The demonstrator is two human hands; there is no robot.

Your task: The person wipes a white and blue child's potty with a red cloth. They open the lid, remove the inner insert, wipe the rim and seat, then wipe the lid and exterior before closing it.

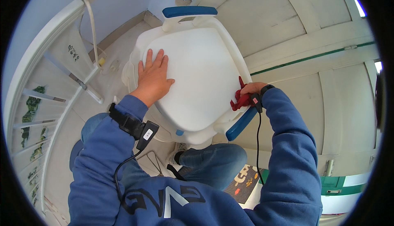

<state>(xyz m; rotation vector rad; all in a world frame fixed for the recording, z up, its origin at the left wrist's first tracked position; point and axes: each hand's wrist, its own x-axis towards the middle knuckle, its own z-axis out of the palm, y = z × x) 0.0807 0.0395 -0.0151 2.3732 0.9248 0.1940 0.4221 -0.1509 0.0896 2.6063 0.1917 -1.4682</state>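
White seat [201, 70] sits central. Left hand [152, 77] spreads flat at nine o'clock; right hand [253, 88] clutches red cloth [241, 101] at four.

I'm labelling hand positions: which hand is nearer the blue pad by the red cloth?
Right: the right hand, holding the red cloth, is just beyond the blue pad; the left hand lies farther off, on the white seat.

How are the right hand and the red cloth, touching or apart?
Touching: the head view shows the right hand directly on the crumpled red cloth.
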